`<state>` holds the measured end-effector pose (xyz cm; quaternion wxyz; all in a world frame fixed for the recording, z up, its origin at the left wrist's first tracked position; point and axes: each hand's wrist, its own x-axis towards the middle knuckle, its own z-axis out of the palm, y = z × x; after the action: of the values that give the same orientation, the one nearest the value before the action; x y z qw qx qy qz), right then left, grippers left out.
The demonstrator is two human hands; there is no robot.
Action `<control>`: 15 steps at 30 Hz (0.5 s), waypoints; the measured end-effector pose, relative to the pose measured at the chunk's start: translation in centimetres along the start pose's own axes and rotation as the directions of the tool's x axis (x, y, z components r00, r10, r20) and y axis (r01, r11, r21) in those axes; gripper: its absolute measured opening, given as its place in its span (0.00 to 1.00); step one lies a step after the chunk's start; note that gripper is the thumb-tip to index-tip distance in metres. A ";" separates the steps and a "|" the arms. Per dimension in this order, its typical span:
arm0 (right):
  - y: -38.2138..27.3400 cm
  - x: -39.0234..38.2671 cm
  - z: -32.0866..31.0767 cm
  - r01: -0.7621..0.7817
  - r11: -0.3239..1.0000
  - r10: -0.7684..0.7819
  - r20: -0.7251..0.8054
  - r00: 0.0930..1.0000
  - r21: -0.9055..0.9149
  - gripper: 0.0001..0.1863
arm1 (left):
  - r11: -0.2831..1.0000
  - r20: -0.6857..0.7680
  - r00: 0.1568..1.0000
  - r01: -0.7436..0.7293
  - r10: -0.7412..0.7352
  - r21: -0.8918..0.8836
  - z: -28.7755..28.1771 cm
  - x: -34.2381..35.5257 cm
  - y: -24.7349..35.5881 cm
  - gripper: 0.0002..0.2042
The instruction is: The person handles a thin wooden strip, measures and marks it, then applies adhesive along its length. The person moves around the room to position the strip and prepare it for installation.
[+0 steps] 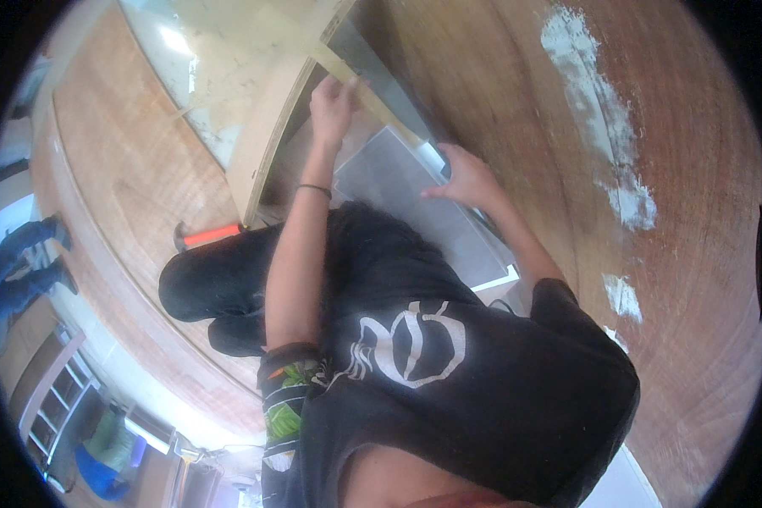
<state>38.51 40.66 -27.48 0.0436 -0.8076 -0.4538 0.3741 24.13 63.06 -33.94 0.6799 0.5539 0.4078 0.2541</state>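
My left hand (334, 106) grips a thin yellowish strip (389, 114) that runs diagonally along a wooden opening (262, 144) at the top centre. Farther right, at the strip's lower end, my right hand (470, 178) touches a white edge (430, 155) with its index finger bent and its thumb spread apart. Below both hands lies a pale grey, translucent-looking panel (402, 190) with white corners, partly hidden by my dark-clothed legs. An orange-handled hammer (212, 234) rests beside my knee.
A large curved wooden surface (686, 254) with white filler patches (601, 118) rises at the right; a curved wood panel (118, 127) spans the left. Another person's legs (21, 262), a ladder-like frame (59, 398) and a crouched person (106, 457) are at the far left.
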 end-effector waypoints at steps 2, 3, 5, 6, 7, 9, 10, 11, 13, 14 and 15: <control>-0.4 -1.0 0.1 0.032 0.999 -0.034 -0.053 0.998 -0.033 0.52 | 0.996 0.001 1.000 0.016 -0.016 -0.092 0.6 0.6 0.3 0.11; -0.6 -1.4 0.2 0.049 0.998 -0.053 -0.097 0.994 -0.036 0.51 | 0.999 0.010 1.000 -0.024 0.025 -0.048 0.9 0.9 0.5 0.11; -0.8 -2.0 0.3 0.067 0.998 -0.069 -0.128 0.989 -0.019 0.50 | 0.998 0.037 0.998 -0.043 0.042 0.045 1.2 1.4 0.7 0.10; -0.9 -2.1 0.4 0.073 0.997 -0.072 -0.119 0.990 0.000 0.50 | 0.999 0.008 0.999 -0.034 0.034 -0.003 1.4 1.6 0.8 0.10; -1.0 -2.2 0.4 0.075 0.997 -0.073 -0.120 0.990 0.014 0.50 | 0.998 -0.025 0.999 -0.030 0.029 -0.047 1.5 1.7 0.9 0.10; -1.4 -2.5 0.3 0.098 0.995 -0.100 -0.116 0.988 -0.022 0.49 | 0.995 -0.043 0.998 -0.038 0.035 -0.092 1.8 1.8 1.3 0.10; -1.6 -2.8 0.2 0.083 0.995 -0.088 -0.102 0.991 -0.048 0.49 | 0.994 -0.025 0.999 -0.045 0.043 -0.095 2.1 2.0 1.7 0.10; -1.9 -3.1 0.2 0.087 0.995 -0.092 -0.113 0.989 -0.052 0.49 | 0.994 -0.013 0.999 -0.051 0.050 -0.100 2.5 2.3 2.3 0.10; -2.8 -4.0 0.1 0.049 0.997 -0.055 -0.089 0.995 -0.067 0.48 | 0.976 0.014 0.985 -0.170 0.170 0.136 4.1 3.3 4.0 0.10; -3.2 -4.5 0.0 0.048 0.997 -0.054 -0.101 0.993 -0.059 0.48 | 0.954 -0.057 0.956 -0.280 0.287 0.106 5.0 3.6 5.0 0.11; -3.6 -5.0 0.0 0.036 0.998 -0.041 -0.093 0.995 -0.053 0.48 | 0.942 -0.114 0.937 -0.321 0.331 0.098 5.7 4.4 6.3 0.12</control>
<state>34.46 38.94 -23.14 0.0513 -0.8162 -0.4764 0.3228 31.93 65.08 -28.77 0.5783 0.6225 0.3630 0.3825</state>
